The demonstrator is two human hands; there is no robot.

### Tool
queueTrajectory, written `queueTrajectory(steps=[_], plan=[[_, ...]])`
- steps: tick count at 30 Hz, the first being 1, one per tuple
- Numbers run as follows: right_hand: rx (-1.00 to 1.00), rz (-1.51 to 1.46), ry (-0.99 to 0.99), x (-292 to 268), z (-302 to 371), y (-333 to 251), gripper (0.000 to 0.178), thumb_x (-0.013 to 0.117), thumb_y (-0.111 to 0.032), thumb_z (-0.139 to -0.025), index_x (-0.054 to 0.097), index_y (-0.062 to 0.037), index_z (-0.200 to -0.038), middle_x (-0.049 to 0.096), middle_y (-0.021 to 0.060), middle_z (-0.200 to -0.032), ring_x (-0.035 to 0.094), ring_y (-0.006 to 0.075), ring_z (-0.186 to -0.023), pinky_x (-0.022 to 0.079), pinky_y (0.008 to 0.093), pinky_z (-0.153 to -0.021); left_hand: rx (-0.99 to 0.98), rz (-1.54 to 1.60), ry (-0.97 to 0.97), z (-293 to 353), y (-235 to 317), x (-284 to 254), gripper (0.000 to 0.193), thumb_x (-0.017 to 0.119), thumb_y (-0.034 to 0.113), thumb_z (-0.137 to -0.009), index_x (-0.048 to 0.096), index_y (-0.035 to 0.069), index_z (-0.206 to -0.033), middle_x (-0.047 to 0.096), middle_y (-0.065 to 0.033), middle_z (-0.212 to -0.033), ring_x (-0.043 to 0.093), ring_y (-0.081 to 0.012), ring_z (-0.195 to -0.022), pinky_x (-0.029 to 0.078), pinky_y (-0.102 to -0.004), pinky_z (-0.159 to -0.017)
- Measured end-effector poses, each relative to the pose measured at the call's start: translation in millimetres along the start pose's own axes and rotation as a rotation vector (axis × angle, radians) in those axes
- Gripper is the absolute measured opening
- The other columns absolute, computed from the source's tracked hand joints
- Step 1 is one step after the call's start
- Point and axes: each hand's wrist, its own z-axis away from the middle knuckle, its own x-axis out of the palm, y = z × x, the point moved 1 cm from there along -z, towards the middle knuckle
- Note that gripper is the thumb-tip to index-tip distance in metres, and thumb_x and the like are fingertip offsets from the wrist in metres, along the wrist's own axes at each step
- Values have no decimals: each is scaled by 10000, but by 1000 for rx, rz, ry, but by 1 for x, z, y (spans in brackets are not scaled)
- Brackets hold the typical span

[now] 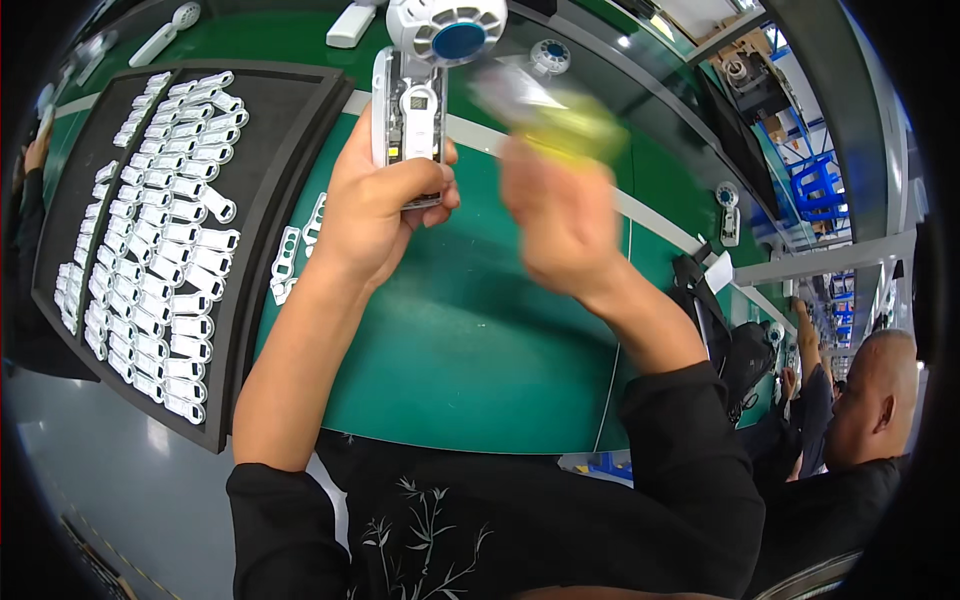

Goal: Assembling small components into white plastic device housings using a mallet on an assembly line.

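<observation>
While a dark, flat tray (270, 130) with a raised edge fills the left side, long overlapping rows of small white gadgets (188, 388) cover much of it, each smooth and slim with a rounded end and a little dark window. Just beside the tray, thin white frames (285, 252) with cut-out holes lie on the smooth green table (460, 340).

Next comes the left hand (375, 205), raised over the table, its fingers wrapped around a long, glossy shell (380, 105) of white and see-through plastic, with the thumb laid across the front. Set against the shell is a pale handheld device (420, 130), rounded at the top, with a small grey screen. Above it shows a round white head (458, 42) with slots and a blue disc; whether it joins the shell I cannot tell.

To the right, the right hand (562, 215) is closed on a yellow-and-clear thing (575, 128), raised above the table; blur hides its shape and how each finger sits. Farther right are a soft black bag (745, 360) and a blue plastic stool (820, 187).
</observation>
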Motion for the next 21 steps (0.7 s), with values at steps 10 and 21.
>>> queueTrajectory(steps=[10,21], plan=[[248,-160,-51,-19,1,-2,314,469,-279,-1012,528,-31,-829,482,17,-622,452,138,-487,344,266,-426,88,49,19,-4,-3,-3,244,562,91,-870,496,20,-1094,597,-99,-877,611,-192,-666,482,-319,-535],[494,402,-220,-18,18,49,381,687,-291,-864,626,16,-1081,680,125,-899,646,214,-788,515,361,-714,-33,102,34,-8,-14,-7,403,389,351,-1004,547,-2,-1116,640,-132,-829,640,-209,-610,546,-331,-517]])
